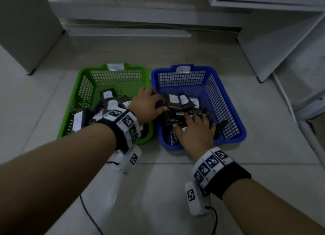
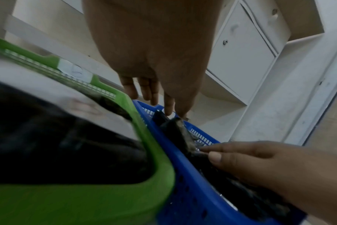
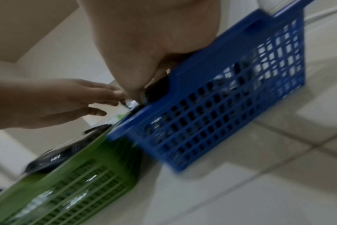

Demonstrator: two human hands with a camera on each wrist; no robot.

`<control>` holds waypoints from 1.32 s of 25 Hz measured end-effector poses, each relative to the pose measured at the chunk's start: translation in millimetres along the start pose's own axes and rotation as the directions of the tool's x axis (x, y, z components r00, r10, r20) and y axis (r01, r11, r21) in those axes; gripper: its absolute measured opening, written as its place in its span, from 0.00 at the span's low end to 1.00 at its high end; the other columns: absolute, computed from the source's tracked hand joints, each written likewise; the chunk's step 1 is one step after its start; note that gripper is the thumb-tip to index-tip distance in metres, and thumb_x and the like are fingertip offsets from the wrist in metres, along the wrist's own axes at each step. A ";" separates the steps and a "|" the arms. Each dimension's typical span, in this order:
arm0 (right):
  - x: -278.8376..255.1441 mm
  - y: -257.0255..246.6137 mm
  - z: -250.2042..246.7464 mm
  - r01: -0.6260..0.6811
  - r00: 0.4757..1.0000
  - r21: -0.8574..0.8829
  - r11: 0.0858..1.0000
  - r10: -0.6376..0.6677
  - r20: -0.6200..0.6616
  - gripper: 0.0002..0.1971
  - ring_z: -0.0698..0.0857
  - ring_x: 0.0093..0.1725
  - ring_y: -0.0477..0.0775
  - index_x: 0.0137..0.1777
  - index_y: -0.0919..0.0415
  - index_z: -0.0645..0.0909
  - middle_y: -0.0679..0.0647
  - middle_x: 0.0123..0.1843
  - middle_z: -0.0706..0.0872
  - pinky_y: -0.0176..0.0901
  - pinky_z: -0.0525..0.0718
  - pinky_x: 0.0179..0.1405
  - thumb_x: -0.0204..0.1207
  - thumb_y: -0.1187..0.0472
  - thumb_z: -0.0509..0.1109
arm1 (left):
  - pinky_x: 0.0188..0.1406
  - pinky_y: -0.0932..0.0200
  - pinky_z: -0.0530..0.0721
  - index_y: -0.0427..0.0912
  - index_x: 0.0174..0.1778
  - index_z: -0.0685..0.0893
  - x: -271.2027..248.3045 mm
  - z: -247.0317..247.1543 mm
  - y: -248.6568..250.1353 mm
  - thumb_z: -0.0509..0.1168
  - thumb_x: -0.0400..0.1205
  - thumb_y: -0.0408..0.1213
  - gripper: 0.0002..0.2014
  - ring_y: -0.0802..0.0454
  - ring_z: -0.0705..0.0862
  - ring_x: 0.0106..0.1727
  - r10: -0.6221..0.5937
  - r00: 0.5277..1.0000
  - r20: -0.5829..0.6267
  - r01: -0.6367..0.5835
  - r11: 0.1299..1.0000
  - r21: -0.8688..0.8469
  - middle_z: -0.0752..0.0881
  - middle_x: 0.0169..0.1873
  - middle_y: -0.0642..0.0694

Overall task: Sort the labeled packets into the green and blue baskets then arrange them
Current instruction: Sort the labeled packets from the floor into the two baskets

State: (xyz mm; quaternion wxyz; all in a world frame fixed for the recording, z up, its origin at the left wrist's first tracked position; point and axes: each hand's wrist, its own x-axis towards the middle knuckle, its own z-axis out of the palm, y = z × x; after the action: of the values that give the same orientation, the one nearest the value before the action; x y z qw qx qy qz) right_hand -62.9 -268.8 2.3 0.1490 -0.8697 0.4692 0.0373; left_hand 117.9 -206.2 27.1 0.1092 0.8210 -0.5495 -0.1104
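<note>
Inside blue basket (image 1: 226, 101) | left hand (image 1: 147, 106) pinches packet (image 1: 173, 101) | right hand (image 1: 195, 131) flat, fingers relaxed

Both bare forearms are reaching forward and down, the left hand (image 1: 146, 105) angling across toward the right with fingers loosely curled downward, while the right hand (image 1: 194, 131) is lying palm-down with fingers spread.
</note>
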 end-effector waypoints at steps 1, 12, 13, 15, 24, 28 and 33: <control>-6.6 -8.4 0.5 0.033 0.999 0.008 0.999 -0.033 -0.035 0.32 0.56 0.82 0.61 0.81 0.48 0.60 0.55 0.82 0.63 0.70 0.45 0.80 0.78 0.36 0.55 | 0.67 0.46 0.73 0.50 0.64 0.82 -15.1 -9.4 -14.5 0.64 0.80 0.50 0.18 0.40 0.72 0.64 0.056 0.998 -0.023 -0.056 0.998 -0.022 0.75 0.62 0.42; -135.1 -168.1 75.5 0.687 0.726 0.200 0.698 -0.671 -0.152 0.20 0.78 0.58 0.61 0.61 0.53 0.82 0.55 0.54 0.81 0.53 0.78 0.59 0.68 0.59 0.66 | 0.49 0.56 0.79 0.50 0.46 0.88 -333.1 -25.4 -172.0 0.65 0.75 0.41 0.08 0.56 0.79 0.41 -0.264 0.964 -0.009 0.261 0.958 -0.120 0.82 0.41 0.53; -143.2 -180.1 86.2 0.722 0.690 0.193 0.664 -0.712 -0.129 0.18 0.79 0.57 0.61 0.59 0.54 0.84 0.55 0.52 0.82 0.52 0.78 0.56 0.67 0.61 0.67 | 0.47 0.58 0.79 0.50 0.46 0.88 -357.8 -18.1 -175.3 0.68 0.76 0.38 0.06 0.60 0.78 0.40 -0.304 0.953 0.008 0.302 0.943 -0.141 0.81 0.40 0.55; -156.2 -207.1 108.3 0.778 0.618 0.202 0.595 -0.783 -0.069 0.16 0.79 0.55 0.62 0.56 0.55 0.85 0.56 0.50 0.83 0.52 0.81 0.54 0.67 0.64 0.68 | 0.46 0.66 0.78 0.49 0.46 0.88 -403.9 -4.5 -176.1 0.68 0.75 0.44 0.07 0.62 0.78 0.40 -0.331 0.940 0.079 0.341 0.919 -0.197 0.82 0.40 0.55; -200.3 -292.4 172.1 0.817 0.392 0.291 0.498 -0.849 0.353 0.25 0.70 0.69 0.53 0.74 0.51 0.73 0.47 0.71 0.74 0.44 0.74 0.67 0.76 0.60 0.68 | 0.48 0.57 0.80 0.54 0.57 0.84 -484.9 48.2 -178.6 0.62 0.66 0.62 0.26 0.50 0.84 0.52 -0.285 0.932 0.222 0.308 0.949 -0.074 0.86 0.50 0.54; -205.3 -308.8 178.1 0.823 0.422 0.225 0.522 -0.826 0.374 0.32 0.68 0.68 0.54 0.78 0.45 0.65 0.50 0.69 0.72 0.47 0.75 0.65 0.75 0.51 0.71 | 0.44 0.62 0.76 0.50 0.49 0.87 -490.3 33.6 -184.2 0.60 0.68 0.64 0.25 0.52 0.82 0.46 -0.345 0.917 0.201 0.380 0.908 -0.177 0.85 0.44 0.53; -202.6 -316.8 175.7 0.778 0.457 0.239 0.581 -0.784 0.419 0.27 0.70 0.64 0.56 0.65 0.49 0.72 0.54 0.62 0.71 0.48 0.76 0.62 0.66 0.54 0.78 | 0.49 0.55 0.81 0.43 0.48 0.85 -484.9 6.8 -200.1 0.68 0.78 0.53 0.16 0.49 0.85 0.44 -0.675 0.681 0.285 0.688 0.456 -0.564 0.87 0.43 0.45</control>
State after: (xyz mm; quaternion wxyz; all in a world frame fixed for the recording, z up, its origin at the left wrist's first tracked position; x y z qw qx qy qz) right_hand 99.5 109.2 -52.6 0.2665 -0.9468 -0.0343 0.1773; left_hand 111.3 317.0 -9.9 0.3190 0.8822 -0.1050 -0.3301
